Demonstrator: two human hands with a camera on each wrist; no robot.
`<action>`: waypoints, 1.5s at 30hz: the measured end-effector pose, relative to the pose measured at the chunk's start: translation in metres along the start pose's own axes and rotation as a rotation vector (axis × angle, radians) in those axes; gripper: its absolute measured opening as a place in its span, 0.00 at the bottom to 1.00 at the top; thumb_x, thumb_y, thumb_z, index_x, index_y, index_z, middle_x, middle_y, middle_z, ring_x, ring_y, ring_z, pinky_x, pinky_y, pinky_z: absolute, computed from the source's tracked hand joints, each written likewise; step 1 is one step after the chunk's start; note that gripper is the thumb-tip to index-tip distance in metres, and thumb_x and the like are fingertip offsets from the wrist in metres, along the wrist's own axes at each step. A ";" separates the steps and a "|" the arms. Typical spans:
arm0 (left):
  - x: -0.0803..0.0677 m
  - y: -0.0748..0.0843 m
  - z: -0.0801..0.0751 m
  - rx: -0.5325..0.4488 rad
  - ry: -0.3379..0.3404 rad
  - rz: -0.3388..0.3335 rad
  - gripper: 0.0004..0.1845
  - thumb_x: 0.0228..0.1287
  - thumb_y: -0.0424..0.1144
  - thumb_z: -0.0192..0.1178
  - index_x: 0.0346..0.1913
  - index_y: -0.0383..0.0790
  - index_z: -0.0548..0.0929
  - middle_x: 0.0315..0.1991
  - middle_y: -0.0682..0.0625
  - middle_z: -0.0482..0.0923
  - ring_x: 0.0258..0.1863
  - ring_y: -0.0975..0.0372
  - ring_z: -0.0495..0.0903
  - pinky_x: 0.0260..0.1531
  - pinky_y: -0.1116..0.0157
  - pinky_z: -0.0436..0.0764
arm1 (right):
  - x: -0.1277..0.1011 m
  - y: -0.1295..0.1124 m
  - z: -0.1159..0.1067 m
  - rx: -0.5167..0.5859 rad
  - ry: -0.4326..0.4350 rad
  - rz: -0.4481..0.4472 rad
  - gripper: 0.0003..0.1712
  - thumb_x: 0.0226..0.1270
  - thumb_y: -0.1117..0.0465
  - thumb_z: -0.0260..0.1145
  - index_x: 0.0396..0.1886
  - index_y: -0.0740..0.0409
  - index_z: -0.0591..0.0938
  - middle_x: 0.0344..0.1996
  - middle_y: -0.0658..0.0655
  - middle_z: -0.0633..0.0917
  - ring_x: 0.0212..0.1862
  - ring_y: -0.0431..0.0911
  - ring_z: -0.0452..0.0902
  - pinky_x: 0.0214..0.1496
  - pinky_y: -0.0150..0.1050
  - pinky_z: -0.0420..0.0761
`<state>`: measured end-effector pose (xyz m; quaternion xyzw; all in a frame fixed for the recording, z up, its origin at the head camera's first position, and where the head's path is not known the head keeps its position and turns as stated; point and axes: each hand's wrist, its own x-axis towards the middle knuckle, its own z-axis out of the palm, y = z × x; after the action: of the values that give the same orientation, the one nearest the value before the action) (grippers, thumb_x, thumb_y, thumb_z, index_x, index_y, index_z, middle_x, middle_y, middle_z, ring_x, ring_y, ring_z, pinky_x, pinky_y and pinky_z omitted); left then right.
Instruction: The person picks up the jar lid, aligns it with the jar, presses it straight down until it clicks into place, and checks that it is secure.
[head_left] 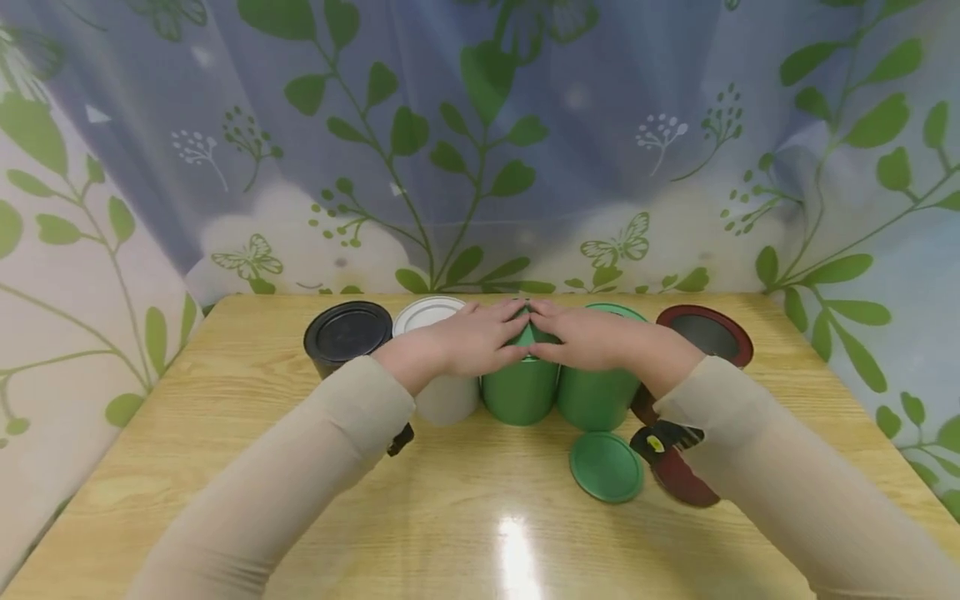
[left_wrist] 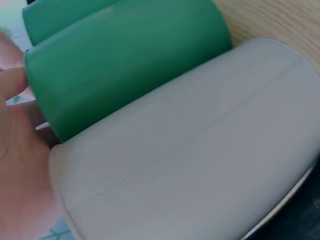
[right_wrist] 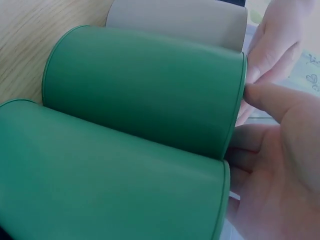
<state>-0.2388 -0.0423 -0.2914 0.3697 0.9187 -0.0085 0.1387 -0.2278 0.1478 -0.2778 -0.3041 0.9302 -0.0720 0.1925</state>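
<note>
Both hands lie over the top of the middle green canister (head_left: 519, 396), fingertips meeting there. My left hand (head_left: 468, 337) comes in from the left, crossing above the white canister (head_left: 447, 400); its fingers reach onto the green top. From the other side my right hand (head_left: 600, 337) passes above a second green canister (head_left: 597, 402), its thumb at the middle canister's rim in the right wrist view. Between the hands a patch of green top shows. The fingers look extended and rest on the top rather than wrapping round the canister.
A black-topped canister (head_left: 348, 332) stands at the row's left end, a dark red-rimmed one (head_left: 708, 333) at its right end. On the wooden table (head_left: 450, 533) in front lie a round green lid (head_left: 606, 467) and a dark red lid (head_left: 686, 483). A leaf-patterned curtain (head_left: 600, 167) hangs behind.
</note>
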 end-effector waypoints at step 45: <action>-0.005 0.015 0.024 0.269 0.204 -0.046 0.43 0.66 0.60 0.49 0.71 0.32 0.53 0.72 0.38 0.45 0.71 0.50 0.47 0.67 0.55 0.52 | -0.008 -0.007 0.036 -0.382 0.219 0.068 0.43 0.69 0.41 0.52 0.71 0.67 0.55 0.71 0.66 0.50 0.71 0.56 0.45 0.68 0.54 0.53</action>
<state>-0.2187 -0.0377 -0.3118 0.3629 0.9268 -0.0967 -0.0063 -0.2039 0.1463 -0.3062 -0.2939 0.9520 0.0796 0.0313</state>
